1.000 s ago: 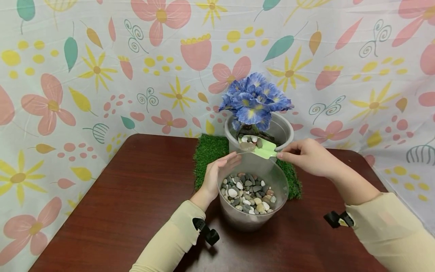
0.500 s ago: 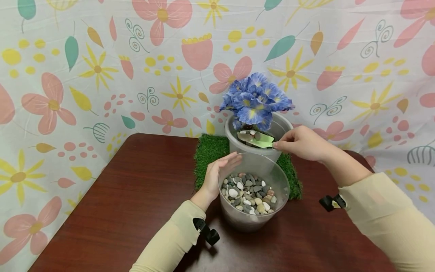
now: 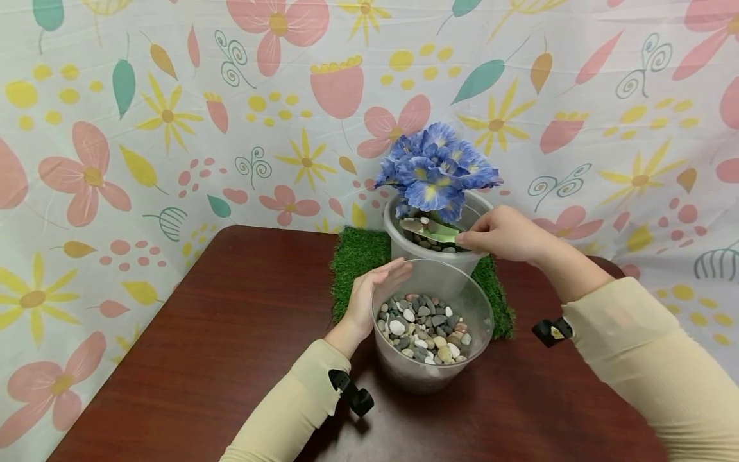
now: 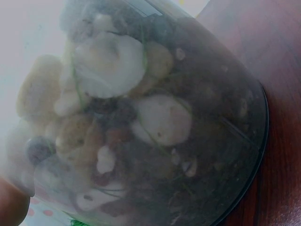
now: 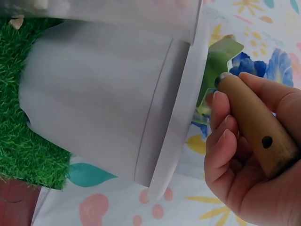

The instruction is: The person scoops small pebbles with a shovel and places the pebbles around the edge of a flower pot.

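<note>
Right-hand grip (image 3: 508, 236) is wrapped firmly round the wooden handle (image 5: 256, 120) of a green trowel (image 3: 443, 233), fingers curled in close, and the blade is over the mouth of the grey pot (image 3: 418, 258), just below the blue flowers (image 3: 433, 173)! It's carrying stones (image 3: 424, 220), a brownish one and something white, out toward the tip, with more lying in the pot underneath; whether the blade touches those, I can't tell. Across to the left-hand grip (image 3: 365, 296), and it's spread loose, fingers straight and laid along the outside of the clear tub (image 3: 411, 380). What a mix in there: grey, white and tan pebbles (image 3: 424, 328), showing hazily through the wall from the left wrist too. That tub stands on the dark red bench (image 3: 231, 346), right in front of the pot, which sits on a grass mat (image 3: 353, 256). Flowery cloth (image 3: 213, 138) hangs behind, and cream sleeves (image 3: 641, 366) cover both arms, a black gadget (image 3: 353, 394) at each wrist.
</note>
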`<action>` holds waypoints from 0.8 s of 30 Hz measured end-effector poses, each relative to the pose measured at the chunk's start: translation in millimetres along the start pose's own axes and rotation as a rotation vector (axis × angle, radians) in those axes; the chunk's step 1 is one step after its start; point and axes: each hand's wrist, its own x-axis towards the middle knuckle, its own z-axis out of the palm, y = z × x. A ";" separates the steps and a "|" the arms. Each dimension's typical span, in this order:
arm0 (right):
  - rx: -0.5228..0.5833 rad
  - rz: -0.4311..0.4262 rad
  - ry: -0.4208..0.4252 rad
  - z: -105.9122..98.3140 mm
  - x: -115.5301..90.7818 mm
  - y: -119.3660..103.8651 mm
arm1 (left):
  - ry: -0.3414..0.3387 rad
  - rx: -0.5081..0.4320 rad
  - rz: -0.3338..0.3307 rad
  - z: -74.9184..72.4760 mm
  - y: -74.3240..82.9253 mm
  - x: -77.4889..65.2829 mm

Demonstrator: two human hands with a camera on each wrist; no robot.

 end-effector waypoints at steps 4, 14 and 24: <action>0.026 0.011 -0.001 1.5 1.8 1.9 | -0.002 -0.005 0.003 0.1 -0.3 0.3; 0.083 0.057 -0.017 7.6 3.3 7.9 | -0.006 -0.001 0.003 -0.5 -0.9 -0.2; 0.110 0.047 0.044 9.5 -3.2 14.8 | 0.001 -0.011 -0.002 -0.7 -2.2 0.4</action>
